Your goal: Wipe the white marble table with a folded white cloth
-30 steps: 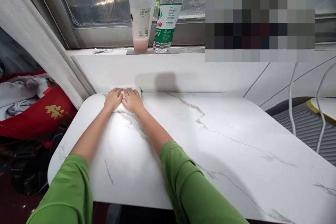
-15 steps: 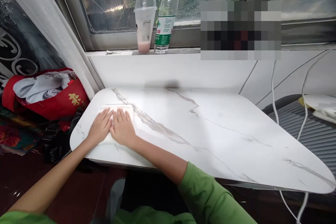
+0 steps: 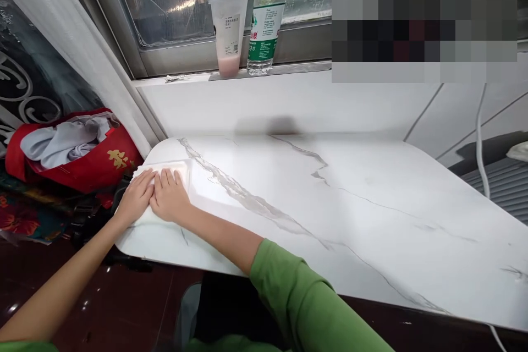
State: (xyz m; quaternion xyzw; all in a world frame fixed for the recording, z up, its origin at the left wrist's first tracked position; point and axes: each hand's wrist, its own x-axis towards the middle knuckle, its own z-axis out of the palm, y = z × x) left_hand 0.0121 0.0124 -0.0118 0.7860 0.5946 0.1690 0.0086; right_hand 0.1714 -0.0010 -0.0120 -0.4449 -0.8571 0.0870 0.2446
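My left hand (image 3: 135,196) lies flat on a white cloth (image 3: 153,216) at the left end of the white marble-patterned table (image 3: 355,231). Beside it, touching at the thumb side, my right hand (image 3: 170,196) presses flat on the same cloth. The fingers of both hands are stretched out and point toward the wall. Much of the cloth is hidden beneath the palms, and its left side reaches the table's left edge.
On the windowsill stand a lidded plastic cup (image 3: 229,33) with pink drink and a clear water bottle (image 3: 266,38). A red bag (image 3: 91,159) with grey fabric sits left of the table. A white cable (image 3: 479,143) hangs at right.
Both hands have slid left with the cloth, to the table's left edge. The view has shifted, so the bottle's cap is now out of the picture.
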